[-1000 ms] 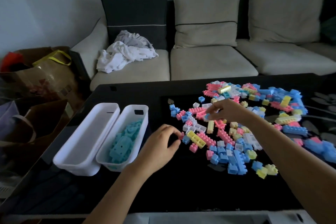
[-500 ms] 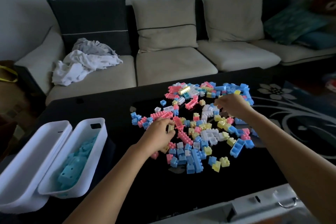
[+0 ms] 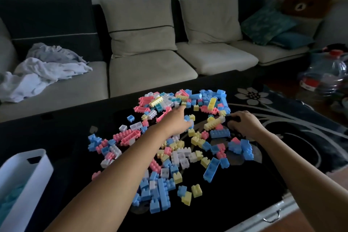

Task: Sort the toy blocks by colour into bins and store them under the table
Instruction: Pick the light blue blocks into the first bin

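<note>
A heap of toy blocks (image 3: 180, 143) in blue, pink, yellow and white is spread over the black glass table (image 3: 235, 203). My left hand (image 3: 176, 121) reaches across the heap's middle, fingers stretched toward the far blocks, with nothing visibly in it. My right hand (image 3: 243, 122) rests at the heap's right edge beside a long yellow block (image 3: 213, 124), fingers curled down; what they cover is hidden. A white bin (image 3: 37, 165) at the lower left holds teal blocks (image 3: 11, 199) and is partly cut off by the frame.
A beige and dark sofa (image 3: 150, 69) runs behind the table, with crumpled clothes (image 3: 41, 73) on its left seat. A clear water jug (image 3: 327, 75) stands on the floor at the right. A metal drawer handle (image 3: 271, 216) shows below the table's near edge.
The view has swung right, so the bins slid to the left edge. My left hand moved forward, deeper into the heap. My right hand shifted to the heap's right edge.
</note>
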Demonstrator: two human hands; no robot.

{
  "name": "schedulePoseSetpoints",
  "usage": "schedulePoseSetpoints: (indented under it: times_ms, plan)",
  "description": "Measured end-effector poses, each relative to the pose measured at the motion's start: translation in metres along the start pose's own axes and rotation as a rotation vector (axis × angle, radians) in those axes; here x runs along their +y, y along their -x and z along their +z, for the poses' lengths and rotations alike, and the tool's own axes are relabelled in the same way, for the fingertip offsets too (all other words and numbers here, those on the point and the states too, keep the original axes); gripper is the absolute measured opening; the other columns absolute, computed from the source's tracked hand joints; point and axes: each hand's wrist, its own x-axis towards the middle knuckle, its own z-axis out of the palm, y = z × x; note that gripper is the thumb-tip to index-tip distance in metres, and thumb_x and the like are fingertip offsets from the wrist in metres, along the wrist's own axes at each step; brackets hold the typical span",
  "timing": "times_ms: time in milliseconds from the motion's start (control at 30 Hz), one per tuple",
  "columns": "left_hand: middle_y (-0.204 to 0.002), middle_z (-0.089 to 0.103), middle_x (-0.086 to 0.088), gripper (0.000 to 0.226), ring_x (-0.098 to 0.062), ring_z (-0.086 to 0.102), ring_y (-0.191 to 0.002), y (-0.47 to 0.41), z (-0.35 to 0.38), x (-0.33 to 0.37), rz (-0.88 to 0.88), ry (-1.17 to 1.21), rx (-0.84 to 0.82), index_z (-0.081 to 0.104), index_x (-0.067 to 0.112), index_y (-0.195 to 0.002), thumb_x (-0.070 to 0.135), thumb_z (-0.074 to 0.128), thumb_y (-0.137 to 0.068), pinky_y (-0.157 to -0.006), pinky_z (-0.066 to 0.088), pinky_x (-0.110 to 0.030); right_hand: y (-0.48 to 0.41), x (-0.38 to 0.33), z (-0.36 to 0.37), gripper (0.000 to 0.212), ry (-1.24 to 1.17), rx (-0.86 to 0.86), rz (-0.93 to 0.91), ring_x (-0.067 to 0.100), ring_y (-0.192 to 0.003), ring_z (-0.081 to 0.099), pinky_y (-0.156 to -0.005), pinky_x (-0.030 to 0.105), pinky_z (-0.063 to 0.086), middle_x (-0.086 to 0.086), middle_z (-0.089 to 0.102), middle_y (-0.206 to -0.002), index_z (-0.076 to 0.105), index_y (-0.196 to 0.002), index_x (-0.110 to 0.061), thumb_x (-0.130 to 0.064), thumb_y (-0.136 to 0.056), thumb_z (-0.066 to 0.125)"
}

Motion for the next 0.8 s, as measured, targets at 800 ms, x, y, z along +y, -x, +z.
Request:
schedulePoseSetpoints:
  times_ms: [800]
  plan:
    - [-0.114, 0.061, 0.002, 0.024, -0.018, 0.062, -0.096, -0.065, -0.006, -0.028, 0.022, 0.009, 0.169, 0.061, 0.013, -0.116, 0.019, 0.052, -0.095, -0.077, 0.043, -0.021, -0.053, -0.039, 0.013, 0.026, 0.198, -0.106, -0.475, 0.016, -0.095, 0.056, -0.079, 0.028, 0.05, 0.0, 0.056, -0.114, 0.056, -0.116, -0.017, -0.015, -0.09, 0.058]
